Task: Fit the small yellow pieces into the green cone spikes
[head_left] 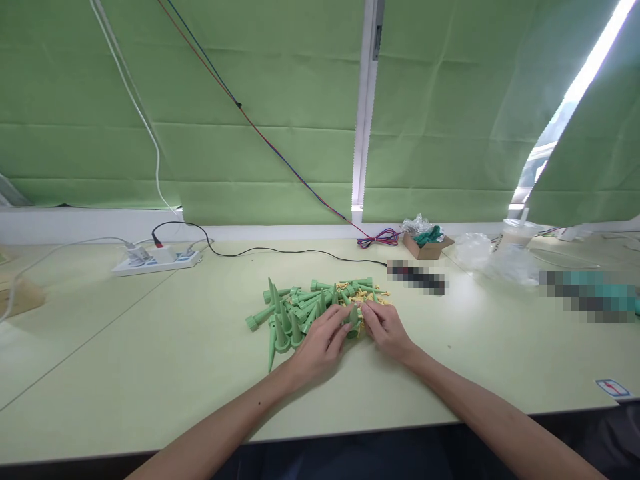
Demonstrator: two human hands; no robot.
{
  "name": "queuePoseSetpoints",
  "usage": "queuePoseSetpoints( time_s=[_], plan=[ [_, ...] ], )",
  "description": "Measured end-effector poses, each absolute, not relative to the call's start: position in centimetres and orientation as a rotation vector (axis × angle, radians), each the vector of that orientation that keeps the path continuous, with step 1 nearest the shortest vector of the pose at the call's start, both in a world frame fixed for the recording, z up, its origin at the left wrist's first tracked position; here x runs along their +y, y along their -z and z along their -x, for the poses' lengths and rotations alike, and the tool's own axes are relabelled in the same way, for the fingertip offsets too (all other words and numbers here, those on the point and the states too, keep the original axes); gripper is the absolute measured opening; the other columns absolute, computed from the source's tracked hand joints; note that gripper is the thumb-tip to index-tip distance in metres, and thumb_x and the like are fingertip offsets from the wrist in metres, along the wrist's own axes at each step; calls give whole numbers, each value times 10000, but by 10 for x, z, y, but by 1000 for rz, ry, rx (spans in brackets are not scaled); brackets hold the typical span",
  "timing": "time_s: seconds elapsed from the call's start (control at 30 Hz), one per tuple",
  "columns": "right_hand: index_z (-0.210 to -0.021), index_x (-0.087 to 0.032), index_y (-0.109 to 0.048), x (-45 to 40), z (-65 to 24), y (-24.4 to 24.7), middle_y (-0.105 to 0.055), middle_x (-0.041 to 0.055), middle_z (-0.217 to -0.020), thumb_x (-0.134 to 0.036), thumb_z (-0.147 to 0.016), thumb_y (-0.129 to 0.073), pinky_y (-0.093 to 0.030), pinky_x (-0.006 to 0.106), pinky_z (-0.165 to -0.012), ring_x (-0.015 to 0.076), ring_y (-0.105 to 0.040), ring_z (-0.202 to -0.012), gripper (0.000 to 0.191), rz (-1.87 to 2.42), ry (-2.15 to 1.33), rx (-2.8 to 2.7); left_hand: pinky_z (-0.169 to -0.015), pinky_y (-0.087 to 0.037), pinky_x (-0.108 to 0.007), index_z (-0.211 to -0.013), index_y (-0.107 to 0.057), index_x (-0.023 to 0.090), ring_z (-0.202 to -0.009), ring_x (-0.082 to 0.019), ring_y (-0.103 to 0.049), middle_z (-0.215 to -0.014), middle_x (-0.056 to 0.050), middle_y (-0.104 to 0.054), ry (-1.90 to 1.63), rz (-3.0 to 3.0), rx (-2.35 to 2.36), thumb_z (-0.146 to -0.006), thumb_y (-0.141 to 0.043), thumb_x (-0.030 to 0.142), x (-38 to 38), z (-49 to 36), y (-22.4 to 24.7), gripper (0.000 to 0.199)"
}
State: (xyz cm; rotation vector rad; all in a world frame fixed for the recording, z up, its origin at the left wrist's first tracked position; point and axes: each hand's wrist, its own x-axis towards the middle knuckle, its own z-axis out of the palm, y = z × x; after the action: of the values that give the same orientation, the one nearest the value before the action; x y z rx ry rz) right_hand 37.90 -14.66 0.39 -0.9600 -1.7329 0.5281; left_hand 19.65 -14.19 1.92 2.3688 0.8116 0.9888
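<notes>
A heap of green plastic cone-shaped spikes (283,327) lies on the table, some standing on their wide ends and others on their sides. Small yellow plastic pieces (383,301) are scattered at the heap's right side. My left hand (320,340) is closed, its thumb and fingers around one upright green spike (354,315) at the near right of the heap. Close to that spike's tip, my right hand (387,330) is pinched shut. Whatever sits between the right fingertips is too small and hidden to make out.
On the pale table (175,373), a white power strip (157,262) sits at the left with a black cable (270,249) running right. A small cardboard box (427,248), coiled wires (379,238), clear plastic bags (513,263) and a lidded cup (517,232) stand toward the back right.
</notes>
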Motion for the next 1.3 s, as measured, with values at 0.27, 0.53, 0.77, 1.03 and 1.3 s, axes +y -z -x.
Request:
queuePoseSetpoints(
  time_s=[0.27,0.53,0.77,1.03,1.3],
  plan=[
    [-679,-226,-326,-143,-380,1,-321,-59,-541,-386,-1002,-401,-277,249,-475,108,-309,-476,368,960,-546,-1561,-476,-379,-223,-1007,-505,190,-465,-95,-482,-721,12,-592,-1054,-1958,963,-975,-445,409,-144,-199,-20,229],
    [-728,-204,-460,-146,-380,-4,-425,-34,-620,-336,-992,-432,-322,248,-530,110,-379,-536,297,905,-493,-1715,-419,-362,-237,-702,-536,163,-384,-125,-481,-451,12,-499,-851,-1656,795,-968,-353,562,-145,-201,-21,513],
    [-718,-200,-463,-147,-379,-8,-411,-39,-618,-313,-990,-429,-303,243,-533,106,-370,-546,297,883,-481,-1785,-441,-386,-240,-742,-511,165,-408,-129,-517,-495,12,-539,-815,-1670,786,-962,-398,547,-141,-198,-17,455],
    [-665,-214,-339,-146,-380,-6,-341,-54,-567,-323,-995,-405,-272,252,-511,108,-308,-510,354,918,-513,-1804,-477,-381,-236,-703,-406,193,-448,-123,-511,-494,39,-514,-852,-1864,847,-943,-487,465,-142,-196,-18,372],
    [-632,-217,-315,-147,-381,-6,-345,-50,-514,-320,-1015,-346,-264,269,-501,109,-306,-463,398,922,-554,-1834,-492,-339,-233,-713,-340,203,-519,-120,-480,-566,42,-469,-895,-2087,914,-923,-526,409,-140,-195,-13,348]
  ],
)
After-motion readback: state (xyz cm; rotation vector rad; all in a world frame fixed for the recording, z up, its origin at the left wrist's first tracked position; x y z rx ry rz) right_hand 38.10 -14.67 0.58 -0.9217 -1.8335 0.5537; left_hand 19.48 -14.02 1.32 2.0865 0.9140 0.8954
